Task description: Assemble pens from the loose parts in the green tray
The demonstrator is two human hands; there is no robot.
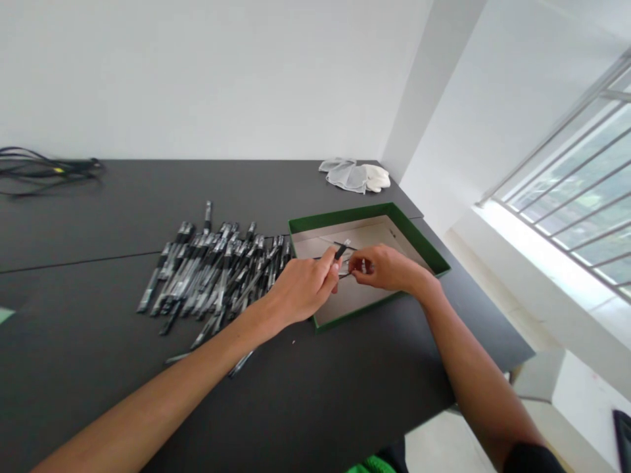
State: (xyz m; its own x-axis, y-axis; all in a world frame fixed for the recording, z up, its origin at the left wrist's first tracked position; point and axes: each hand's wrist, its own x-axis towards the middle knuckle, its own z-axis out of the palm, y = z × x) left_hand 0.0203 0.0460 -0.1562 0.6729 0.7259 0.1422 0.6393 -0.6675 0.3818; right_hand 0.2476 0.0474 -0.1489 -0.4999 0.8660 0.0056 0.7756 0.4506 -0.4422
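My left hand (308, 282) is closed around a pen (341, 251), whose black end and clear tip stick out above the thumb. Most of the pen's length is hidden by the fingers. Just to its right, my right hand (382, 266) is pinched, with a thin dark rod (346, 274) at its fingertips; its exact kind is too small to tell. Both hands are over a shallow green box (419, 240) with a pale inside, where a few thin pieces lie partly hidden behind the hands. Left of the box, a large heap of clear and black pens (211, 269) covers the table.
The dark table (315, 407) meets a white wall at the back. White gloves (352, 176) lie behind the box. A coil of black cable (49, 169) is at the far left. A barred window (582, 197) is on the right, past the table's edge.
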